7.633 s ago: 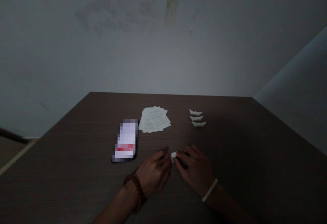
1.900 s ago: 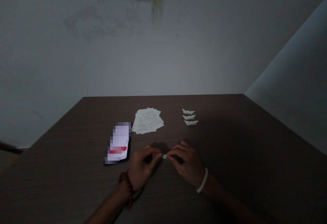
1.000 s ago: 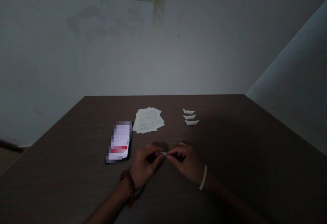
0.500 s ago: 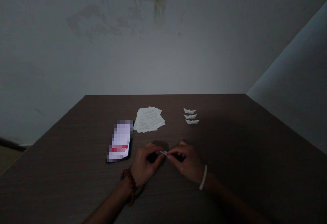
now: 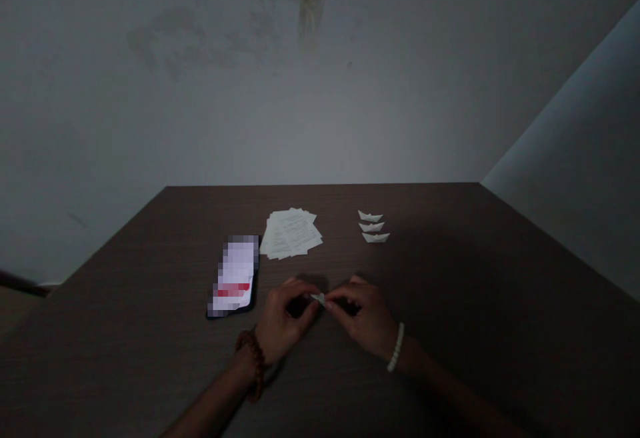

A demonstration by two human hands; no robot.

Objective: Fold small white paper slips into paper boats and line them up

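A small folded piece of white paper point(image 5: 319, 299) is pinched between my two hands above the front middle of the table. My left hand point(image 5: 286, 320), with a brown bead bracelet at the wrist, grips its left end between thumb and forefinger. From the other side my right hand point(image 5: 367, 315), wearing a pale bead bracelet, pinches the right end. The fingertips cover much of the paper, so its exact folds are hard to make out. Beyond my right hand, three folded paper boats point(image 5: 375, 238) sit in a short column.
A loose stack of printed paper sheets point(image 5: 291, 233) lies beyond my left hand. Left of that hand, a phone point(image 5: 233, 277) with a lit, blurred screen rests on the dark wooden table point(image 5: 150, 278). A grey wall point(image 5: 320, 118) rises behind the table's far edge.
Both hands keep their pinch on the folded paper, which appears slightly tilted and shifted a little left. The rest of the table is unchanged.
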